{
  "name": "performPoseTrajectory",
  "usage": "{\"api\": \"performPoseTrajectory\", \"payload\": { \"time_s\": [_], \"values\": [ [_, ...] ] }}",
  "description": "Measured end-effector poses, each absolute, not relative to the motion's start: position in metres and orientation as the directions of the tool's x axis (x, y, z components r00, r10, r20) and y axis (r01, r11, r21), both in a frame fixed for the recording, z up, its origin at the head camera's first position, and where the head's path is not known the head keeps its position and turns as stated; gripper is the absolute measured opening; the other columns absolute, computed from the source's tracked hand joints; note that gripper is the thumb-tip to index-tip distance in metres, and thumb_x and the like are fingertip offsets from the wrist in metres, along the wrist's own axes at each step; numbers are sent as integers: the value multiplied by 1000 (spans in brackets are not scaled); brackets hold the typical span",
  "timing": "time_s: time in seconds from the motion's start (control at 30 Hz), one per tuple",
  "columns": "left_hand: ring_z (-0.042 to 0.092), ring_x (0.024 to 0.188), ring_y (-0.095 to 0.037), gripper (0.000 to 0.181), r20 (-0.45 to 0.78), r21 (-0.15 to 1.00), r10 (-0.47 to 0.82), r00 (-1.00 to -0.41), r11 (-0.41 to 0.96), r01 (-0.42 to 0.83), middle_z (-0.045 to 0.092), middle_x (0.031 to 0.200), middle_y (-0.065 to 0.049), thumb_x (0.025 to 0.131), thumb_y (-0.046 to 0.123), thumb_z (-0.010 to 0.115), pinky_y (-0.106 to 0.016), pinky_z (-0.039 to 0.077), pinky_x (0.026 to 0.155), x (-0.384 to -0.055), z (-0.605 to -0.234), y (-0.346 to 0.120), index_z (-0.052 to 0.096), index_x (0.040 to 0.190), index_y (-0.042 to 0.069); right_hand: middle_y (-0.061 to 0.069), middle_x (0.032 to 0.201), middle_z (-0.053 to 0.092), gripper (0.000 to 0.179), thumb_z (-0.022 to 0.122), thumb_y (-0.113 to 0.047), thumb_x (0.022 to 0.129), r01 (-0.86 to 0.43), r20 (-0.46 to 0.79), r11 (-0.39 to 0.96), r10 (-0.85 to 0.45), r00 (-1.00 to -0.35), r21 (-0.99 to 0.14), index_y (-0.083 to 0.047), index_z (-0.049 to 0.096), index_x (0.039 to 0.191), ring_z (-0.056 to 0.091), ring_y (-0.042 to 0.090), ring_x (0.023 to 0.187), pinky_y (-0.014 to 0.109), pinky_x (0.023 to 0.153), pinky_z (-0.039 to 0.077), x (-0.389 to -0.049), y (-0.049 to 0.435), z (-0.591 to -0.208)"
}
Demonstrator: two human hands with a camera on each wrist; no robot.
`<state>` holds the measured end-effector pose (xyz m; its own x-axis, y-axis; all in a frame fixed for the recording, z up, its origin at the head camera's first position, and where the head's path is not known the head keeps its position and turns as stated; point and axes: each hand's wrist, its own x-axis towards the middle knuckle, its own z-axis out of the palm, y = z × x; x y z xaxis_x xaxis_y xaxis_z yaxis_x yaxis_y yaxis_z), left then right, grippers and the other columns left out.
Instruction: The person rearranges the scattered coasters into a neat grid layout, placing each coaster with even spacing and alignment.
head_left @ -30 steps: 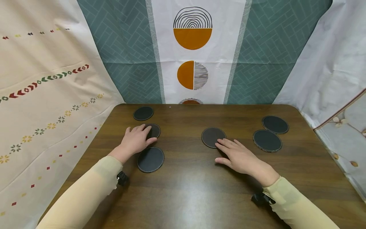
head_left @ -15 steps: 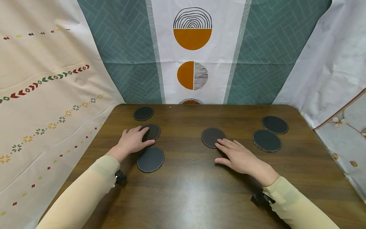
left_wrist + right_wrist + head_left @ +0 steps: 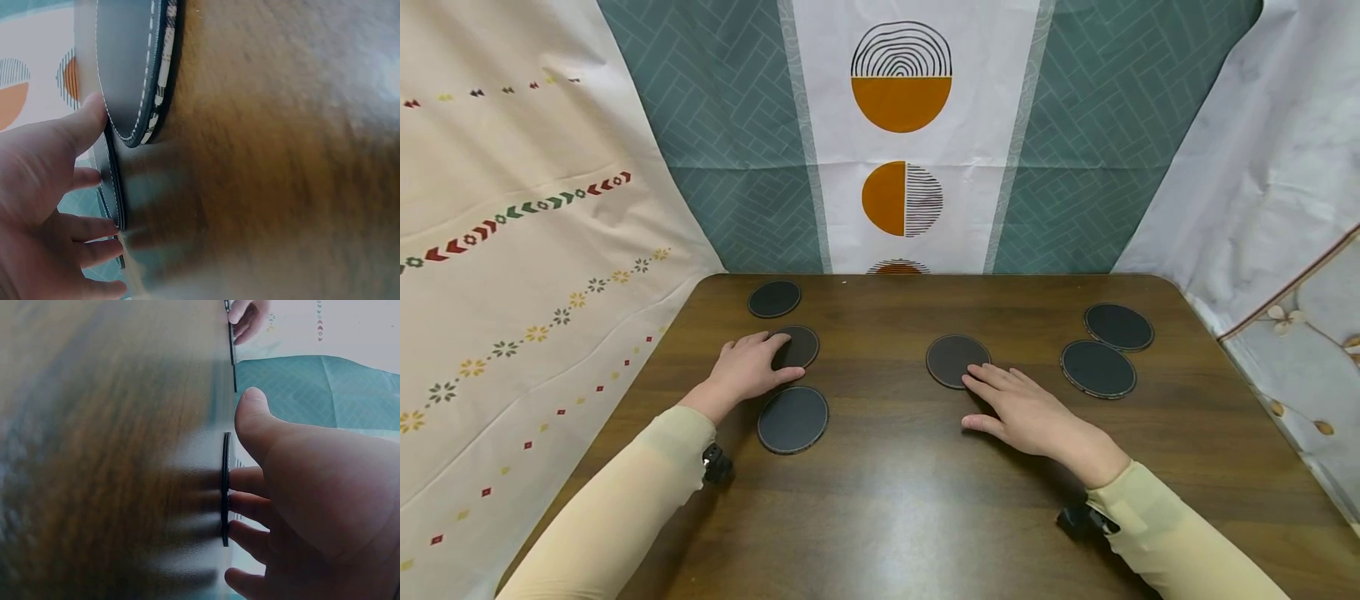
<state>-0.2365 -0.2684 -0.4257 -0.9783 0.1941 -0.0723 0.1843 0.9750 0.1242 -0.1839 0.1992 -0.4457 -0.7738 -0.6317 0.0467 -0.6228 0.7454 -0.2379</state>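
Round dark leather coasters with stitched edges lie flat on a brown table. My left hand [image 3: 747,368] is over the left edge of the middle coaster [image 3: 801,347] on the left side, fingers loosely spread. In the left wrist view its thumb [image 3: 94,119] is beside the edge of the nearer coaster [image 3: 128,69]; contact is hard to tell. My right hand [image 3: 1026,414] has its fingertips resting on the near right edge of another coaster [image 3: 953,358]. The right wrist view shows that coaster [image 3: 226,487] edge-on under several fingers, the thumb held away. Neither hand grips anything.
A coaster [image 3: 774,299] lies at the back left of the table [image 3: 887,500]. Two more, a back one [image 3: 1118,326] and a front one [image 3: 1098,369], touch or overlap at the right. Patterned cloths [image 3: 1052,208] hang behind and beside the table.
My left hand has drawn slightly to the left, uncovering more of the middle coaster. My right hand and the coasters have stayed in place; the head view has shifted a little.
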Motion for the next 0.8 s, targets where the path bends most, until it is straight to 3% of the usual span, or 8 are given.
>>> {"api": "performPoseTrajectory", "payload": {
  "time_s": [0.47,0.8],
  "values": [
    [57,135,-55,82,-27,112,220,-975,970,216,64,145,-32,99,55,78,-73,38,116,-245,-424,-265,55,159,4,22,170,45,74,64,-51,111,-625,49,744,-633,-773,-237,-1,52,163,40,45,158,65,127,32,-184,200,-447],
    [60,135,-49,77,23,112,296,-955,948,297,66,143,-30,99,53,78,-64,39,120,-246,-423,-240,58,155,3,21,171,44,76,64,-53,111,-622,38,746,-632,-774,-239,-2,50,165,38,43,160,64,127,31,-186,200,-447]
  ]
}}
